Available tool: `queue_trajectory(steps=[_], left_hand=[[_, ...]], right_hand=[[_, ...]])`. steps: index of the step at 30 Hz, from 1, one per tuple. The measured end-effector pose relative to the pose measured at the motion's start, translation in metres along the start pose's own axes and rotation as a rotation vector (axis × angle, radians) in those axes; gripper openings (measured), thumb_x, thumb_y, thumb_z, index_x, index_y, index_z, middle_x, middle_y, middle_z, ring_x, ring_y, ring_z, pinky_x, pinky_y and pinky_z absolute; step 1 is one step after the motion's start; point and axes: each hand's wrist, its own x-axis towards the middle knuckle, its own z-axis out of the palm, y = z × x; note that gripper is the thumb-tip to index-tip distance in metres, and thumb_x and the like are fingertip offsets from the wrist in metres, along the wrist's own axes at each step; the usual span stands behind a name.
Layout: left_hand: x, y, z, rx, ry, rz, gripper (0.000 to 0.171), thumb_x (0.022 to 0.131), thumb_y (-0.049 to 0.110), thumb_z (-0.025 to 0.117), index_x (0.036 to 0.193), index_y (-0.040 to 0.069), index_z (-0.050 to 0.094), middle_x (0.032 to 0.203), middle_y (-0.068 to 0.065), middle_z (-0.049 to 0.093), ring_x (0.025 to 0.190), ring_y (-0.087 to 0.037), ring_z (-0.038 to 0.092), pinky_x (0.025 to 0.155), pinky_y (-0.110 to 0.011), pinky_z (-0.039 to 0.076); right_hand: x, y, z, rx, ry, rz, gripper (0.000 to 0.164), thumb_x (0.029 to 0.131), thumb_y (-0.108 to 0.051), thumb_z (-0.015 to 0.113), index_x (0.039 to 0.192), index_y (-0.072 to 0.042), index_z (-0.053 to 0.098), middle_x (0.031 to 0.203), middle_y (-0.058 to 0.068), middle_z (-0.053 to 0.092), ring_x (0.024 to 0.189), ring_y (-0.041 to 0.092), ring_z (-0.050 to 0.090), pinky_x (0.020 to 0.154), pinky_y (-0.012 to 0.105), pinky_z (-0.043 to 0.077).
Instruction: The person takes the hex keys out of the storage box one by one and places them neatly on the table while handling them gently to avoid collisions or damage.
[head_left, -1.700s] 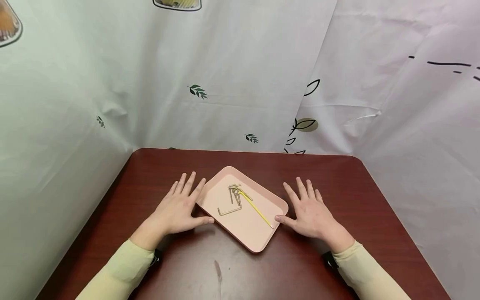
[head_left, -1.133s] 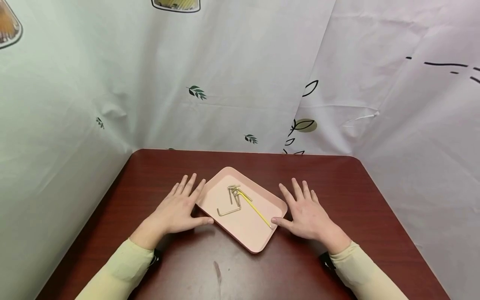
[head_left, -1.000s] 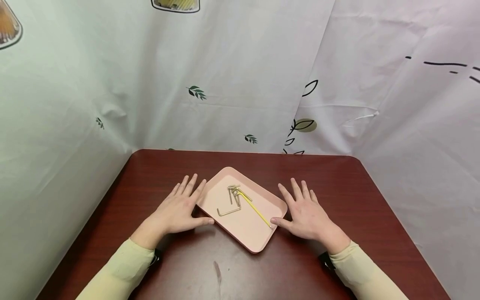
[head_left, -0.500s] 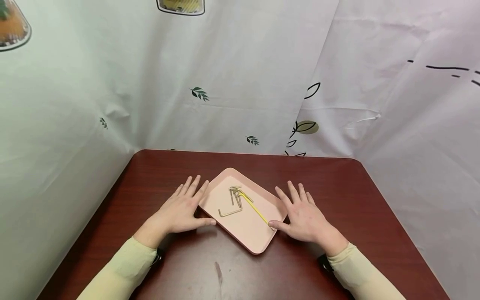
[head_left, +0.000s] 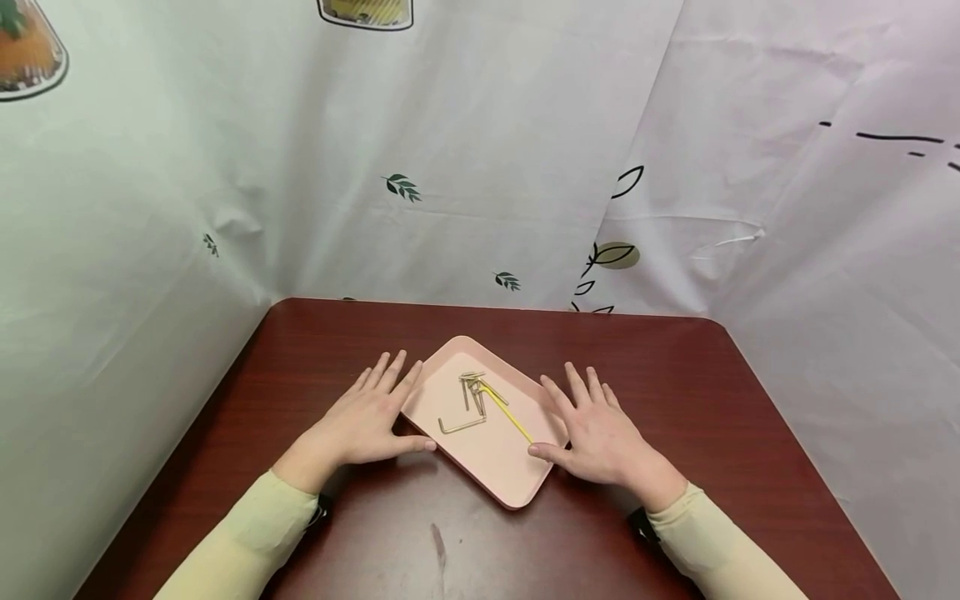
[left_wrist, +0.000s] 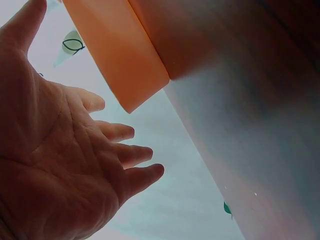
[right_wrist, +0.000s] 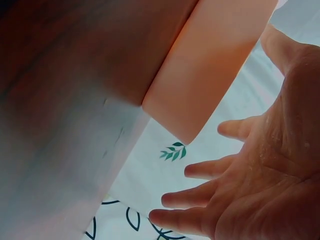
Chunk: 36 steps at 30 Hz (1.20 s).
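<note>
A pink tray [head_left: 487, 467] lies turned at an angle on the table between both hands. Inside it is a loose heap of brass-coloured L-shaped hex keys [head_left: 462, 427], one of them set apart toward the near left. A yellow stick-like piece [head_left: 510, 417] slants from the heap toward the right corner, its near end hidden by the right thumb. My left hand [head_left: 360, 425] spreads its straight fingers over the tray's left side. Over the right corner, my right hand [head_left: 603, 437] is spread likewise. Both wrist views show bare palms beside the tray's outer wall [left_wrist: 120, 55], gripping nothing.
The dark red wooden table [head_left: 360, 533] has rounded far corners. White curtains [head_left: 480, 125] printed with leaves hang behind it and along both sides. A dark band [head_left: 645, 525] shows at the right wrist.
My right hand has drifted left, its thumb now covering the yellow piece's near end. The left hand is nearly still relative to the tray. Tray and contents stay put; the head view shifts slightly.
</note>
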Motion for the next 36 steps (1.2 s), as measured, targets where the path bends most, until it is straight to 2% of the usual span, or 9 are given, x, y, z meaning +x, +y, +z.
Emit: queue_trajectory(steps=[19,36], left_hand=[[0.005,0.001,0.001,-0.03,-0.015,0.016,0.129,0.09,0.089,0.065,0.178,0.005,0.024,0.182,-0.027,0.015,0.167,-0.053,0.018,0.13,-0.067,0.026],[0.012,-0.005,0.004,-0.063,-0.039,0.023,0.128,0.092,0.09,0.061,0.177,0.003,0.022,0.18,-0.029,0.021,0.166,-0.052,0.021,0.128,-0.071,0.027]], right_hand=[[0.001,-0.003,-0.003,-0.013,-0.01,0.003,0.107,0.094,-0.08,0.071,0.175,-0.017,0.038,0.176,0.033,0.028,0.158,0.064,0.03,0.122,0.075,0.035],[0.006,-0.01,-0.003,-0.001,-0.013,-0.025,0.107,0.095,-0.081,0.068,0.176,-0.018,0.037,0.177,0.031,0.028,0.159,0.064,0.028,0.122,0.074,0.034]])
